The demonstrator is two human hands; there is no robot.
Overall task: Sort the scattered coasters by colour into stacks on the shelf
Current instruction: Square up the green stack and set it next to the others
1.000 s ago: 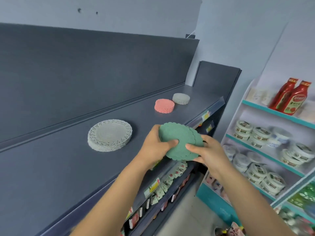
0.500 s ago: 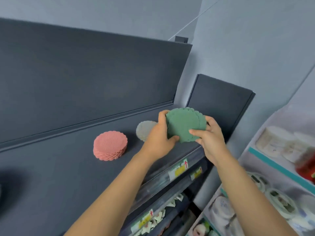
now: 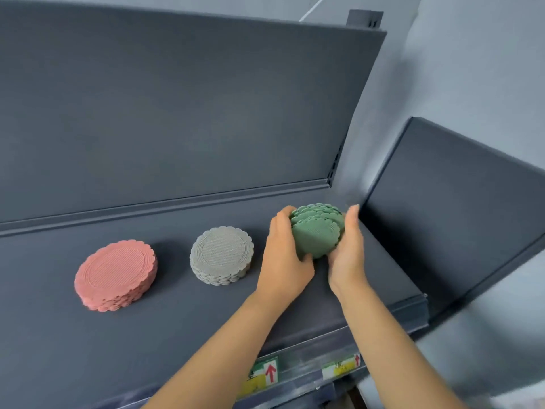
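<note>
Dark shelf (image 3: 177, 335) bears pink stack (image 3: 115, 275) and grey stack (image 3: 221, 255); left hand (image 3: 283, 258) and right hand (image 3: 348, 255) clasp tilted green coasters (image 3: 317, 231) between them.

Lighting: soft, even, diffuse, falling from above; no glare showing. Shadows: faint dark patches lying on the shelf (image 3: 206, 314) behind the pink stack (image 3: 115, 274) and grey stack (image 3: 221, 255). Focus: centre reading sharp; lower right corner smearing. Distortion: wide-angle lens bending straight edges near the borders.
</note>
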